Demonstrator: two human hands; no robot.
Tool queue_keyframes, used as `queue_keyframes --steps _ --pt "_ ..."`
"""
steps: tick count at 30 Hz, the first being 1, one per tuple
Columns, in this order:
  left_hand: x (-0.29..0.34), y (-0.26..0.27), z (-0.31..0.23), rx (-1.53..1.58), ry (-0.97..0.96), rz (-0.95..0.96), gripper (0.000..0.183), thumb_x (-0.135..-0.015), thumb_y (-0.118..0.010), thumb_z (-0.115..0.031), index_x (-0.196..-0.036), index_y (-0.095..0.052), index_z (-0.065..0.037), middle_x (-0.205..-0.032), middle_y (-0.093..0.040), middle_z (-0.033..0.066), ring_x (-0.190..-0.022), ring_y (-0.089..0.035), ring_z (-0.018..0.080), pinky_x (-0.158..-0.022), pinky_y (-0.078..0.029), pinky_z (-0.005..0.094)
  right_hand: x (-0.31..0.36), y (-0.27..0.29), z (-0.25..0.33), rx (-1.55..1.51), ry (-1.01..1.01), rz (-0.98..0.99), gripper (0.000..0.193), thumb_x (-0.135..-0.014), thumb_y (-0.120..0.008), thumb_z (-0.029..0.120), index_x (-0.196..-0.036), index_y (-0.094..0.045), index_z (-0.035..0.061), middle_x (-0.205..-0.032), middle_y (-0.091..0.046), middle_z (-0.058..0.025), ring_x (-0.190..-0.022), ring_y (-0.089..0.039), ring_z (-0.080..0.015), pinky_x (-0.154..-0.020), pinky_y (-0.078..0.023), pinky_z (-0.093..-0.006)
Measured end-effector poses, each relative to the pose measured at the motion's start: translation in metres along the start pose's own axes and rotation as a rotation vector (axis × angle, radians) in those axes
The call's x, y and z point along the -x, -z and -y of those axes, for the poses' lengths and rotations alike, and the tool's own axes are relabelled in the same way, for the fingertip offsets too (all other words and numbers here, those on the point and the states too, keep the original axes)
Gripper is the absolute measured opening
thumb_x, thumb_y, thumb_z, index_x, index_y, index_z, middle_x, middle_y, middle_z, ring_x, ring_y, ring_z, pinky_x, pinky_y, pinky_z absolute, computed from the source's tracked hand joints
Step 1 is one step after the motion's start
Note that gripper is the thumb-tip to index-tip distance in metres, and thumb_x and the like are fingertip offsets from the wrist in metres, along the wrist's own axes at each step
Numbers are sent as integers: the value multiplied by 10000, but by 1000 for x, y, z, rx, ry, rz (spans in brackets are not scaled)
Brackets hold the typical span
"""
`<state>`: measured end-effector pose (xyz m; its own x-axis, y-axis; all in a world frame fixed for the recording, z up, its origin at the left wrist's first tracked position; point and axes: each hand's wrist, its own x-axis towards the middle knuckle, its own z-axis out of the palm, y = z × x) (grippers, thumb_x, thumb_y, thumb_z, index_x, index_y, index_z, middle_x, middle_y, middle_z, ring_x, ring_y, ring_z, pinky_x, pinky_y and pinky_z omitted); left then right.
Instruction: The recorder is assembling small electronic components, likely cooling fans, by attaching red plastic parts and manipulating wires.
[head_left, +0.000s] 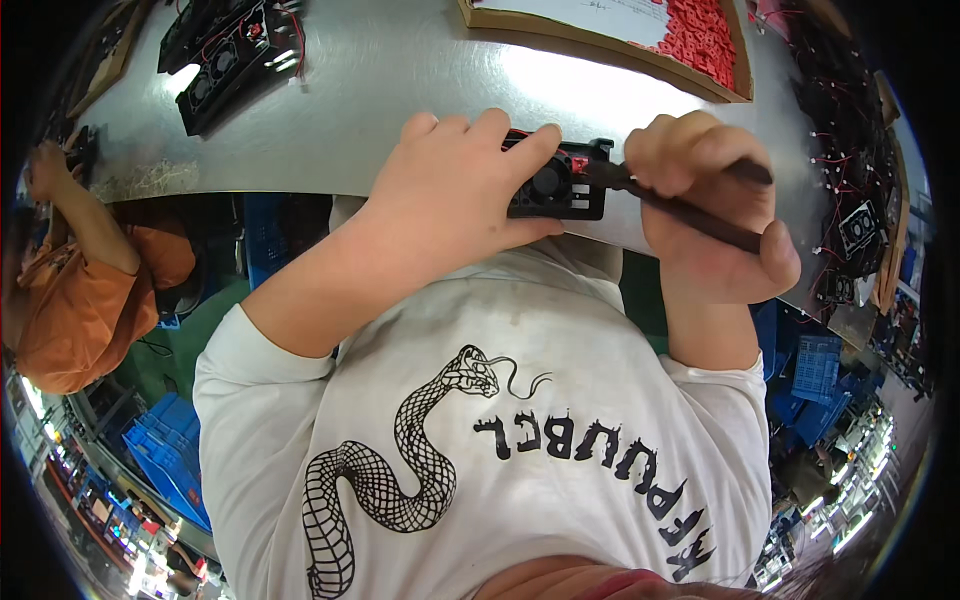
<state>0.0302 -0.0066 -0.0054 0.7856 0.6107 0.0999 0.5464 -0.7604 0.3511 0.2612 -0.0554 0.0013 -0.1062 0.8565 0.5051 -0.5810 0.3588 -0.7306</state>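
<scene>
In the head view a black fan unit (pixel 590 205) lies between the two hands, close to the near edge of the metal table (pixel 340 120); whether it rests on the surface or is lifted off it, I cannot tell. The left hand (pixel 465 185) is clamped on the unit's left part—fingers over the top, the index finger reaching beside the round fan (pixel 549 182), the thumb along the side toward the body. The right hand (pixel 705 185) is closed around a dark hand tool (pixel 700 222), its nose pointing left to a small red piece (pixel 580 165) on the unit; whether the nose bites on it is too small to tell.

The left forearm slants in from the lower left, back of the hand upward; the right one rises almost straight, fingers curled.

Toward the table's far right side stands a cardboard tray (pixel 744 80) of red pieces (pixel 700 40), with more fan units (pixel 215 80) toward the far left—all well apart from the hands.
</scene>
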Motion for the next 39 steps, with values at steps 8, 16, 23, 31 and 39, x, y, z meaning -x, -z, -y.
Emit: queue_keyframes --steps 8,16,23,31,39 --pt "-28 22 19 60 -239 265 641 -768 -813 -505 -1313 -650 -209 -975 -655 75 -935 -666 276 -885 -466 430 -66 -1 8 -72 -563 625 692 -886 -506 570 -877 -697 -95 -723 -631 -173 -559 -561 -257 -511 -443 -371" --pt "2 6 -3 75 -47 111 655 -810 -772 -531 -1355 -610 -205 -995 -644 102 -928 -664 283 -869 -446 420 0 -7 17 134 -70 53 812 -861 -468 616 -1275 -565 -76 -1040 -573 -157 -947 -517 -265 -817 -411 -415" --pt "2 4 -4 43 -33 93 679 -824 -754 -553 -1379 -587 -198 -1008 -645 113 -942 -666 286 -860 -440 424 3 -8 15 200 -68 -2 840 -838 -520 611 -1324 -540 -74 -1060 -564 -158 -988 -515 -279 -858 -408 -434" --pt "3 5 -5 39 -32 80 663 -830 -748 -556 -1366 -591 -200 -1008 -647 110 -950 -666 284 -860 -439 427 0 -9 12 249 -123 -11 852 -844 -517 629 -1327 -537 -72 -1058 -559 -163 -989 -512 -276 -849 -403 -435" --pt "-3 10 -3 29 -45 127 660 -823 -764 -534 -1368 -591 -205 -1023 -658 108 -957 -671 290 -873 -459 433 -16 5 8 145 -55 460 632 -854 -589 551 -1028 -705 -46 -807 -634 -156 -656 -547 -270 -618 -444 -406"
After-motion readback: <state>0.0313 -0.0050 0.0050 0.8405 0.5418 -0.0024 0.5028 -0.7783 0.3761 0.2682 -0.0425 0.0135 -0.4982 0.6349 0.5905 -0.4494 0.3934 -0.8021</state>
